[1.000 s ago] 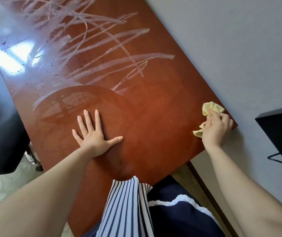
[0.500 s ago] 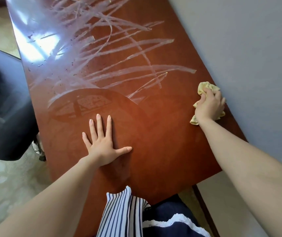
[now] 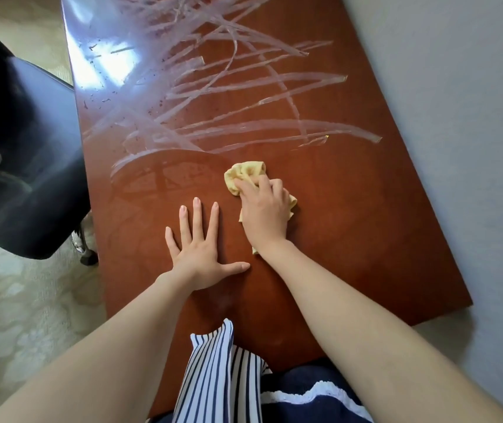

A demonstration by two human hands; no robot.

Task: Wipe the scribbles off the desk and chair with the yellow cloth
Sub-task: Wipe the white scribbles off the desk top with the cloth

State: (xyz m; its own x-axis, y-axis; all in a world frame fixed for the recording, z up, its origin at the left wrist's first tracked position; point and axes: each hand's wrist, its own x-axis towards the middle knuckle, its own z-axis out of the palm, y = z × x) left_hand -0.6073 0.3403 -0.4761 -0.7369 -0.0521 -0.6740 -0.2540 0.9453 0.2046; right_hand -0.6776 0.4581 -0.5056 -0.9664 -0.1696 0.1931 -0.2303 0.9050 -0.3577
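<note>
A glossy reddish-brown desk (image 3: 366, 239) runs away from me, and pale whitish scribbles (image 3: 244, 96) cover its far half. My right hand (image 3: 264, 212) grips a crumpled yellow cloth (image 3: 245, 172) and presses it on the desk just below the nearest scribble lines. My left hand (image 3: 198, 248) lies flat on the desk with its fingers spread, just left of the right hand. A black chair (image 3: 21, 166) stands at the desk's left edge, with faint marks on its seat.
A grey wall (image 3: 463, 117) runs close along the desk's right side. Pale patterned floor (image 3: 24, 300) lies to the left, below the chair. My striped and dark blue clothing (image 3: 244, 377) meets the desk's near edge.
My right hand has swept the cloth leftward from the desk's right edge to its middle, next to my left hand. The left hand has stayed flat in place.
</note>
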